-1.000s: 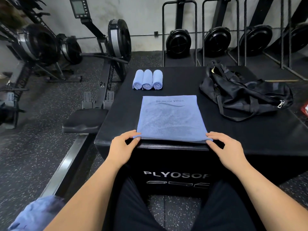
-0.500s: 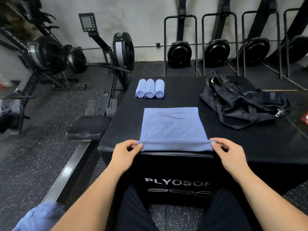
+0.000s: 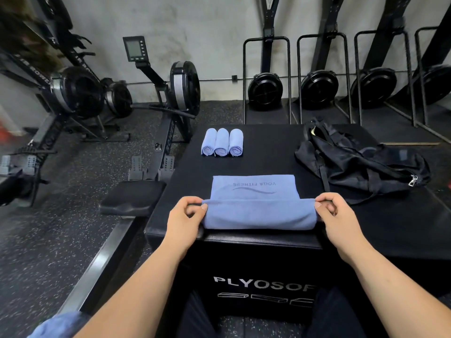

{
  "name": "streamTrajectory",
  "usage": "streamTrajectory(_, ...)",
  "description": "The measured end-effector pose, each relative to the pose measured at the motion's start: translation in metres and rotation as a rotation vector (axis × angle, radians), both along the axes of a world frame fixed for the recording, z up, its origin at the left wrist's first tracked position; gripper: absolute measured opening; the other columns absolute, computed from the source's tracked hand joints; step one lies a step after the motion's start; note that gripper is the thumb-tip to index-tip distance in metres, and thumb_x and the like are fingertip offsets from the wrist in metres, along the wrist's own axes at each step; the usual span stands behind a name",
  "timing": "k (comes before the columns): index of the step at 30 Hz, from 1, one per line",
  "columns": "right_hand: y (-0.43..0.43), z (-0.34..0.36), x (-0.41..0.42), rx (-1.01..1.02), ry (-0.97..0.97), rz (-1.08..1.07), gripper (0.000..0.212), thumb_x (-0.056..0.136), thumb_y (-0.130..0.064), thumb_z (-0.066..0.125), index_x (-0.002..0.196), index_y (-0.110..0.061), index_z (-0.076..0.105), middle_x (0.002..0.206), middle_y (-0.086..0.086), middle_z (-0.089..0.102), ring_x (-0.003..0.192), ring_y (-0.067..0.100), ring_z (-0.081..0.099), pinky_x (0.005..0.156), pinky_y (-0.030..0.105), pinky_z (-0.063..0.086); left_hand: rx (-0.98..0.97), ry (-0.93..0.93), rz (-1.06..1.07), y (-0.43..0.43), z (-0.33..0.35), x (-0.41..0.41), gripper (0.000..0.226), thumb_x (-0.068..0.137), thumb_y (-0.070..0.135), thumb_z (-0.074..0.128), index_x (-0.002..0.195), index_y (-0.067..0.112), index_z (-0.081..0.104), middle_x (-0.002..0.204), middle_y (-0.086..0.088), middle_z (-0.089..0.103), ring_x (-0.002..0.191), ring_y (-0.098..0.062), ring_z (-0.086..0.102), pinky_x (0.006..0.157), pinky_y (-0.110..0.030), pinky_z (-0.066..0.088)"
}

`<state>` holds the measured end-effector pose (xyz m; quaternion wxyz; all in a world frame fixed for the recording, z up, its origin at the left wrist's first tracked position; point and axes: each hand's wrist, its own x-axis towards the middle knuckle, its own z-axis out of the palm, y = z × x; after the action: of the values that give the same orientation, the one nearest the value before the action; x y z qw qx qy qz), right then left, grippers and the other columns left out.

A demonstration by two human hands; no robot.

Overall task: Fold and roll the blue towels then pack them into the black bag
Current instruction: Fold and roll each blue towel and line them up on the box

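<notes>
Rolling the blue towel up from its near edge, with the left hand pinching one end of the roll and the right hand the other, thumbs and curled fingers clamped on the cloth. Lying on top of the plyo box, right at the near rim, with the printed far half flat and not yet rolled

Judged soft, light and limp, so likely to sag in the middle and slip sideways into a cone if turned unevenly. Best held at both ends of the roll, as here, and turned evenly and tight

Sitting just beside the drop at the near rim, so better rolled away from the body. Open black surface ahead, up to the three rolled towels, side by side and touching, near the far left. Off to the right, the black bag, slumped, with a strap trailing close to the right hand and probably worth avoiding
</notes>
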<state>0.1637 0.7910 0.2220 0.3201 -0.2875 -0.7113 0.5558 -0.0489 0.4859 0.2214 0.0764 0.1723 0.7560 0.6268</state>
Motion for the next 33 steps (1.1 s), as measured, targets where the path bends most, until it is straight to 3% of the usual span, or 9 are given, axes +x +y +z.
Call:
streamTrajectory(3,0.005,0.003,-0.011,0.014,-0.023,-0.005,0.022,0.102,-0.010,0.060,0.095,-0.029,0.068,0.078,-0.002,0.056,0.075,0.016,0.047,0.073,0.036,0.039,0.016,-0.004,0.045,0.010,0.003,-0.008,0.015,0.099,0.014,0.071,0.106,0.022,0.062,0.068,0.001,0.066,0.067,-0.009,0.055,0.078,-0.025,0.048)
streamTrajectory(6,0.015,0.004,-0.030,0.020,-0.060,-0.026,0.024,0.102,-0.010,0.058,0.094,-0.028,0.073,0.092,-0.012,0.071,0.079,0.009,0.057,0.082,0.034,0.047,-0.012,0.004,0.037,0.024,0.005,-0.022,0.012,0.099,0.009,0.068,0.102,0.021,0.064,0.065,0.010,0.059,0.064,-0.007,0.050,0.071,-0.022,0.044)
streamTrajectory(9,0.027,0.007,-0.050,-0.019,-0.066,-0.045,0.029,0.101,-0.006,0.056,0.094,-0.025,0.077,0.100,-0.008,0.076,0.083,0.012,0.063,0.085,0.036,0.051,-0.051,0.040,0.044,0.039,0.007,-0.038,0.015,0.099,0.007,0.066,0.097,0.021,0.073,0.076,0.011,0.069,0.067,0.000,0.058,0.068,-0.015,0.044)
streamTrajectory(12,0.034,0.012,-0.067,-0.145,-0.020,-0.017,0.036,0.102,-0.001,0.046,0.100,-0.018,0.077,0.103,0.006,0.078,0.082,0.022,0.068,0.085,0.042,0.056,-0.077,0.033,0.064,0.051,0.007,-0.053,0.020,0.099,0.010,0.067,0.097,0.027,0.078,0.089,0.011,0.077,0.081,0.000,0.069,0.077,-0.016,0.051)
streamTrajectory(16,0.042,0.008,-0.083,-0.081,-0.081,-0.004,0.031,0.100,-0.001,0.051,0.104,-0.017,0.077,0.102,0.002,0.077,0.085,0.021,0.074,0.087,0.042,0.060,-0.161,0.047,0.047,0.064,-0.003,-0.071,0.022,0.096,0.014,0.070,0.102,0.033,0.080,0.096,0.018,0.078,0.091,0.000,0.071,0.088,-0.022,0.053)
streamTrajectory(20,0.051,-0.015,-0.091,0.325,-0.374,-0.046,0.026,0.089,-0.006,0.068,0.104,-0.026,0.075,0.095,-0.007,0.072,0.084,0.006,0.066,0.080,0.022,0.047,-0.198,0.025,0.044,0.066,-0.025,-0.076,0.017,0.096,0.020,0.072,0.106,0.033,0.078,0.089,0.010,0.076,0.086,-0.004,0.070,0.085,-0.023,0.053)
streamTrajectory(22,0.054,-0.020,-0.094,0.322,-0.435,-0.072,0.022,0.089,-0.012,0.071,0.108,-0.023,0.075,0.089,-0.005,0.069,0.086,0.012,0.064,0.082,0.029,0.045,-0.198,0.045,0.045,0.064,-0.035,-0.074,0.019,0.096,0.020,0.071,0.107,0.035,0.077,0.081,0.001,0.071,0.075,-0.006,0.064,0.076,-0.021,0.048)
streamTrajectory(26,0.062,-0.025,-0.099,0.361,-0.507,-0.022,0.019,0.092,-0.021,0.074,0.110,-0.026,0.076,0.086,-0.005,0.065,0.083,0.008,0.060,0.080,0.028,0.039,-0.196,0.088,0.046,0.064,-0.042,-0.076,0.024,0.094,0.018,0.072,0.108,0.037,0.078,0.078,0.008,0.067,0.073,-0.006,0.060,0.075,-0.020,0.046)
streamTrajectory(33,0.067,-0.023,-0.104,0.336,-0.563,0.016,0.015,0.085,-0.024,0.084,0.089,-0.030,0.071,0.085,-0.002,0.066,0.078,0.011,0.057,0.072,0.029,0.037,-0.221,0.115,0.006,0.060,-0.040,-0.072,0.028,0.094,0.015,0.072,0.113,0.035,0.077,0.091,0.012,0.071,0.081,-0.004,0.063,0.079,-0.016,0.046)
